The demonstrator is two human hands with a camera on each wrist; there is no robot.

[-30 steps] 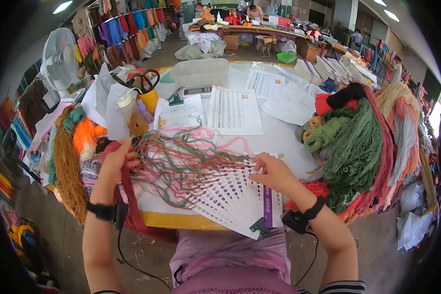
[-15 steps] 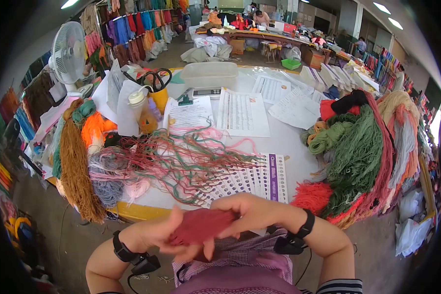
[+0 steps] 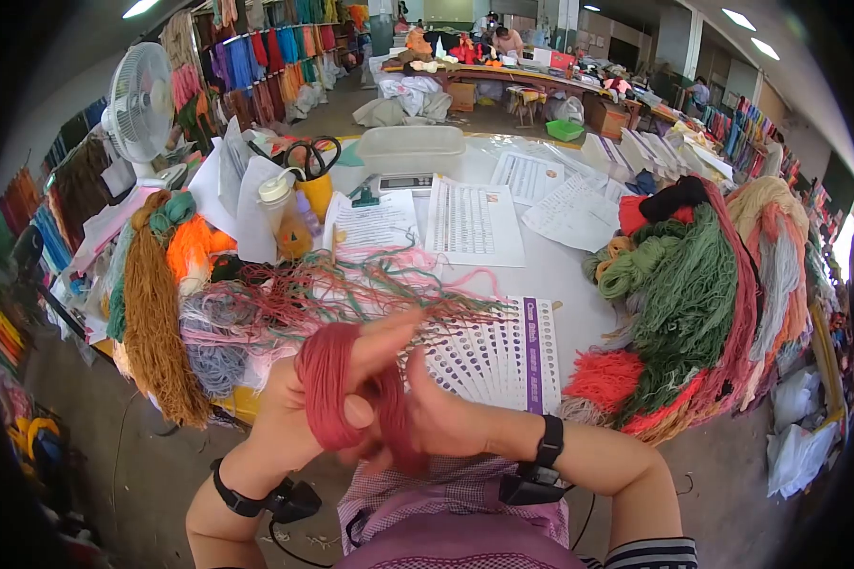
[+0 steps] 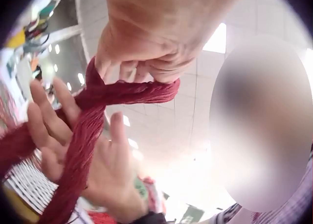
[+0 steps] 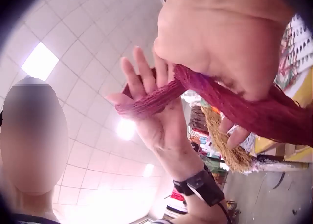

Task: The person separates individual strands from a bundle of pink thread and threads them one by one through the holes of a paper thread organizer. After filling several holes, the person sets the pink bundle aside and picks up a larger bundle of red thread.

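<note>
A dark red yarn skein [image 3: 327, 389] runs looped between both hands in front of the body. My left hand [image 3: 283, 417] carries it over the palm and round the base of the thumb; its fingers extend upward in the right wrist view. My right hand [image 3: 446, 417] is at the loop's other side, with fingers spread and thumb apart in the left wrist view. Strands of the skein [image 4: 93, 116] cross between the hands. Behind them lie punched thread cards [image 3: 474, 356], with red, green and pink threads [image 3: 351, 289] spread to their left.
Green yarn hanks [image 3: 683, 275] pile up at the right, brown yarn [image 3: 157, 322] hangs over the left edge. Printed sheets [image 3: 474, 223], a bottle [image 3: 280, 213], scissors [image 3: 313, 156] and a clear plastic tray [image 3: 411, 142] stand farther back. A fan [image 3: 138, 104] is at back left.
The left hand brought the red skein from the left side to the lap, where the right hand met it. The bunched skein is now spread into a loop across both hands, held higher.
</note>
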